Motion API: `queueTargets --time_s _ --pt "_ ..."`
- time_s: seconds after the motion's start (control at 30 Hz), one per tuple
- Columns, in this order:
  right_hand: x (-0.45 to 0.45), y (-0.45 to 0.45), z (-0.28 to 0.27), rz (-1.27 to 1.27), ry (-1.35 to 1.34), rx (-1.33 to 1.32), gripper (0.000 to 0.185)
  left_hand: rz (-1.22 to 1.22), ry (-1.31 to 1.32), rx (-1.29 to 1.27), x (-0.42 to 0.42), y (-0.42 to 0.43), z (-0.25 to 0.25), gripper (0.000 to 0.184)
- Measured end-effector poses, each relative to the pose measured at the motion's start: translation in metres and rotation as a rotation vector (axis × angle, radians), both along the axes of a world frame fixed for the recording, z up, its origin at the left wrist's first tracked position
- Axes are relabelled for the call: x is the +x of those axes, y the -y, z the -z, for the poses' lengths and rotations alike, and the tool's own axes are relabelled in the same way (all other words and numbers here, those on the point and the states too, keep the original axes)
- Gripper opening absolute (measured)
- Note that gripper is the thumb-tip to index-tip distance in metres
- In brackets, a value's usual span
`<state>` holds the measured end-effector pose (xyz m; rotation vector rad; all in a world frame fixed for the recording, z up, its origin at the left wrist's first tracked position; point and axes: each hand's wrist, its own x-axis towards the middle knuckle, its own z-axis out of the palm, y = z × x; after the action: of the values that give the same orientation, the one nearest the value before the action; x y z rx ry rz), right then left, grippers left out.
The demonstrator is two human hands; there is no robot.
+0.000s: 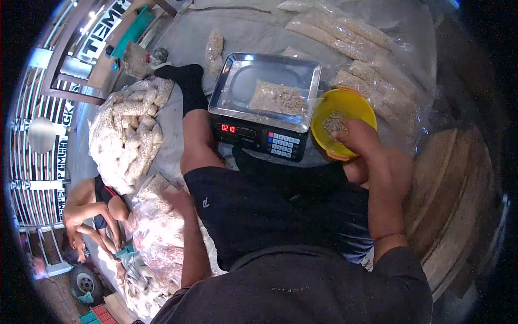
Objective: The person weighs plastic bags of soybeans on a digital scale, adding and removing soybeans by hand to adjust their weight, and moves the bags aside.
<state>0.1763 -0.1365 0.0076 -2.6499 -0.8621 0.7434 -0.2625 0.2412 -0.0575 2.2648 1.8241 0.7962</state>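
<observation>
My right hand [359, 137] reaches into a yellow bowl [352, 101], its fingers closed at a small heap of pale beans [334, 123]. Left of the bowl stands a digital scale [258, 139] with a shiny metal pan [240, 81]; its red display seems to read 0.210. A flat clear bag of beans [278, 98] lies on that pan. My left hand [178, 201], smeared by motion, is over a pile of clear plastic bags [156, 221]. Its fingers cannot be made out.
Filled bags [127, 127] are heaped at the left; one bag [214, 51] lies behind the scale. Long filled bags [345, 35] lie at the upper right. Curved wooden boards [450, 200] stand at right. Another person [89, 210] crouches at lower left.
</observation>
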Motion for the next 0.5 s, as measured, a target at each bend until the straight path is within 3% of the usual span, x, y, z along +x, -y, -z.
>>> queueTargets --time_s 0.07,0.17,0.27,0.3,0.33,0.37,0.43,0.5 --pt "0.005 -0.008 -0.003 -0.005 0.004 0.243 0.047 0.347 0.015 -0.277 0.066 0.061 -0.042 0.083" --pt "0.021 -0.004 0.013 -0.028 0.086 0.336 0.05 0.487 -0.63 0.145 0.109 0.102 -0.071 0.076" --pt "0.048 0.012 -0.02 0.152 0.046 0.367 0.049 0.998 -0.514 -0.339 0.153 0.132 -0.088 0.069" --pt "0.069 0.026 -0.003 0.262 0.155 0.398 0.046 1.139 -0.315 -0.527 0.16 0.146 -0.078 0.057" --pt "0.098 0.042 0.021 0.364 0.258 0.436 0.043 1.241 -0.486 -0.632 0.176 0.165 -0.081 0.053" --pt "0.125 0.052 0.029 0.443 0.356 0.389 0.043 1.33 -0.664 -0.737 0.192 0.185 -0.086 0.051" --pt "0.173 0.073 0.049 0.496 0.503 0.18 0.044 1.258 -0.954 -0.711 0.214 0.222 -0.086 0.058" --pt "0.182 0.067 0.059 0.428 0.454 -0.086 0.047 1.355 -0.885 -0.687 0.219 0.228 -0.031 0.066"
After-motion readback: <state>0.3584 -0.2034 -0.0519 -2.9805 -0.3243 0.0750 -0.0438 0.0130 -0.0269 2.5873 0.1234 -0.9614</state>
